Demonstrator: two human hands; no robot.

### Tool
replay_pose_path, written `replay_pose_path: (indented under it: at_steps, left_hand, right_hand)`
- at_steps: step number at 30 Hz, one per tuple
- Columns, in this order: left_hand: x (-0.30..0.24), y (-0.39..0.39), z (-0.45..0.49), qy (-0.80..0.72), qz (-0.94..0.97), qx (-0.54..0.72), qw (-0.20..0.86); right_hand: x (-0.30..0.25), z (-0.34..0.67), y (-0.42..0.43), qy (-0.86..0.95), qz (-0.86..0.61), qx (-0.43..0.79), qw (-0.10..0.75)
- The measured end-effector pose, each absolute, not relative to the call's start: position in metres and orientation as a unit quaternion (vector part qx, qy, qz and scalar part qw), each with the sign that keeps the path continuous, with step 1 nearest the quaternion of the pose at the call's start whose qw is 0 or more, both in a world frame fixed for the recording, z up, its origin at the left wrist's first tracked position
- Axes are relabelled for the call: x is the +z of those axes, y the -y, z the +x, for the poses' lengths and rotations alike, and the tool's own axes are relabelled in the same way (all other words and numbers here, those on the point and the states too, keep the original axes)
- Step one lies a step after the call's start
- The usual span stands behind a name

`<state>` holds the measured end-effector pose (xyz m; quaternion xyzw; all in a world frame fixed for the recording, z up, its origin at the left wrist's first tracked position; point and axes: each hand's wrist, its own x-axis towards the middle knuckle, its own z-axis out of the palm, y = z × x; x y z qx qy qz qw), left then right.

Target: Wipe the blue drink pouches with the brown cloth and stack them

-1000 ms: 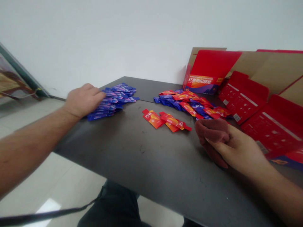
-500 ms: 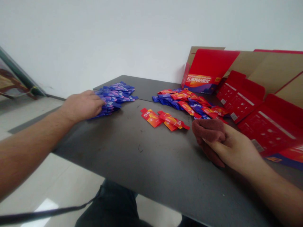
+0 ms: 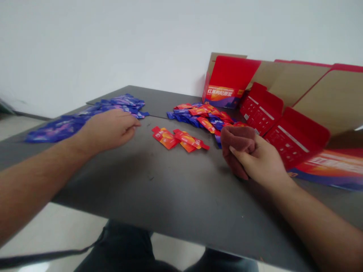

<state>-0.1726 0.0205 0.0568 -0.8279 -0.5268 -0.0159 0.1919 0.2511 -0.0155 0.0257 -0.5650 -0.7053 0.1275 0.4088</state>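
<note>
My left hand (image 3: pixel 112 128) hovers over the table between a pile of blue-purple sachets (image 3: pixel 56 128) and a few red-orange sachets (image 3: pixel 190 140). Its fingers are curled together, their tips pointing at the red-orange ones, and nothing shows in them. The forearm and hand cover part of the blue-purple pile. My right hand (image 3: pixel 263 162) grips a folded brown cloth (image 3: pixel 238 143), thumb on top, just above the table. Behind the cloth lies a mixed heap of red and blue sachets (image 3: pixel 201 113), partly covered by it.
Open red cartons stand along the right side: one (image 3: pixel 221 92) at the back against the wall, another (image 3: pixel 334 170) close to my right forearm. Their flaps (image 3: pixel 297 136) lean over the dark table (image 3: pixel 170 192). The table's front edge runs above my legs (image 3: pixel 121 245).
My left hand has come away from the blue-purple pile toward the red-orange sachets. More of that pile shows at left as the view shifted. The right hand still holds the cloth.
</note>
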Motion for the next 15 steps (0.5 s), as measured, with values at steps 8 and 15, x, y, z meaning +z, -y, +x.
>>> replay_pose_path:
  at_steps: [8,15]
  left_hand:
    - [0.048,-0.055,-0.097,0.473,-0.869,-0.046,0.138]
    - [0.04,-0.071,-0.049,0.441,-0.885,-0.122,0.091]
  right_hand:
    - [0.028,0.263,0.008,0.665,-0.572,0.129,0.463]
    - [0.03,0.269,0.001,0.619,-0.562,0.154,0.527]
